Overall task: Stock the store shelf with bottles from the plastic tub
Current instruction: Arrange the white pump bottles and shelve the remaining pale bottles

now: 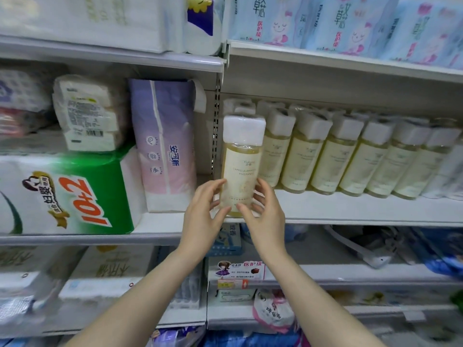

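Observation:
A clear bottle (241, 161) of pale yellow liquid with a white cap and cream label stands upright at the front left end of the white shelf (350, 209). My left hand (204, 214) and my right hand (265, 211) cup its lower part from both sides, fingers touching it. To its right a row of several matching bottles (350, 159) runs along the shelf, with more behind. The plastic tub is not in view.
Tissue packs fill the left bay: a purple-pink pack (165, 146) beside the slotted upright post (215, 136), a green and white pack (67, 196). Blue packs (325, 21) sit on the shelf above. Boxes and bags crowd the lower shelves.

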A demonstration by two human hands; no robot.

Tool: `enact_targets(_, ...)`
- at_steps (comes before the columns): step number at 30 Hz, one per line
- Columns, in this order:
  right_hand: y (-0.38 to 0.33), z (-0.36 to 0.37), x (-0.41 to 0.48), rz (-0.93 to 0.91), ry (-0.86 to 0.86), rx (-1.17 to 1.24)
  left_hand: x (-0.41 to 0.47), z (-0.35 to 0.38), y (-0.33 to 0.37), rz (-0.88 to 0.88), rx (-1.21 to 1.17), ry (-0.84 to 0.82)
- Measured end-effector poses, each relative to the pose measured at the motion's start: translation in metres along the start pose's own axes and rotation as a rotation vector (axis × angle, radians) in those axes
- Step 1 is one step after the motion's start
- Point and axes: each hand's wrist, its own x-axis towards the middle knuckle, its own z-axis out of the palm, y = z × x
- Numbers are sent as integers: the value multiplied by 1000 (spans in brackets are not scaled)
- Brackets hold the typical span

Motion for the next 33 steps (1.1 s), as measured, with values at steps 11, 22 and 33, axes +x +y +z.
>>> enact_targets(11,8,7,31,57,-27,-84,21,-1,-11,-17,60,-68)
enact_targets(22,10,7,42,49,-47,-74,31,5,-26,-21,77,-52)
enact_targets(33,5,-7,23,119,30,-117,14,13,-5,45,148,-25)
